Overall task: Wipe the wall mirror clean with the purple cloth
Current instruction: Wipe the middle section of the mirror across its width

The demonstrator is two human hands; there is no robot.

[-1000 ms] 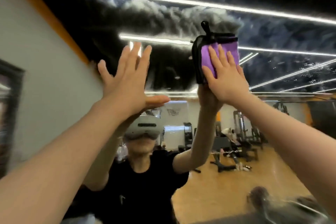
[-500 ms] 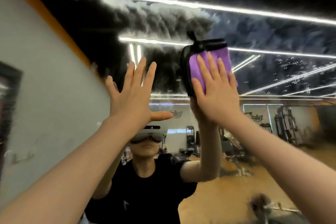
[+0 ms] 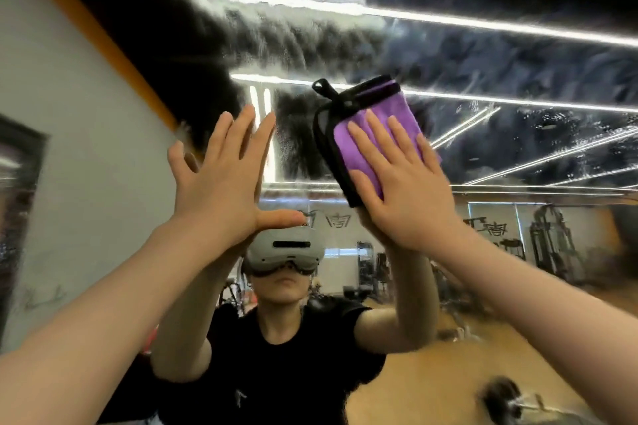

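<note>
At 1 o'clock of frame centre, the right hand [image 3: 405, 190] presses the purple cloth [image 3: 374, 129] flat vs. the wall mirror [image 3: 500, 55], fingers straight & slightly spread over the folded cloth; black edging and a small hanging loop stick out at the cloth's 11 o'clock. Left hand [image 3: 221, 179] sits at the cloth's 9 o'clock, palm flat to the glass, fingers straight, close together, thumb stuck out toward 3 o'clock; holds nothing. Mirror surface above both hands shows streaky wet smears across reflected light strips. Reflection at 6 o'clock: person w/ white headset [image 3: 286, 254], black tee, gym machines at 4 o'clock.
</note>
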